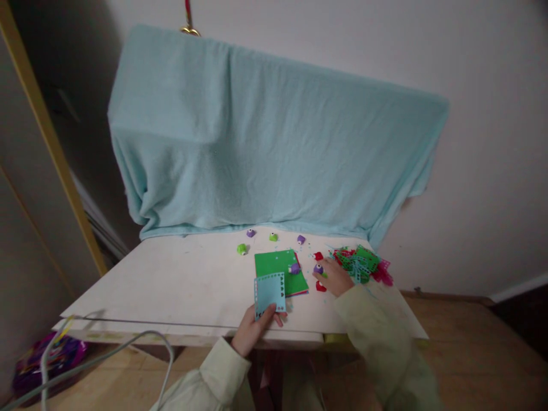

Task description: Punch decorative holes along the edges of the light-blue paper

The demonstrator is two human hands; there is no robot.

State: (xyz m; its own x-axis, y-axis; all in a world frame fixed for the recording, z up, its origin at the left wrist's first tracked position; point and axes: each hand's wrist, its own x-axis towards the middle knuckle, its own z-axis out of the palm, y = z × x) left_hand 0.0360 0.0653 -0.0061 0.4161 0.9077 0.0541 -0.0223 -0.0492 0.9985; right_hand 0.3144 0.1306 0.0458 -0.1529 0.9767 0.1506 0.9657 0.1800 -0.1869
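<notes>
- Here's the left hand, pinching the blue card by its near edge, thumb on top.
- That card sits at the counter's near side, its longer side pointing away from the person, small holes lining its borders.
- Over to the right hand: fingers bent low around a purple punch, the gap between them narrow; whether they grip it or merely touch it, I cannot tell.
- And here's the key relation: that punch lies right of the card and a little farther out, the right hand right at it, the left hand well apart.
- In between, a second purple one rests on the green sheet, just beyond the card's far right corner.
- Red punches flank the right hand's fingertips, one beyond, one nearer; scraps heap up farther right.
- Now the hard parts: the card covers the green sheet's near left corner, and whether they touch isn't clear.
- Left fingers mostly vanish under the card; a green bit by the right fingers is too covered to name.
- Both sleeves run off the bottom of the view.
</notes>
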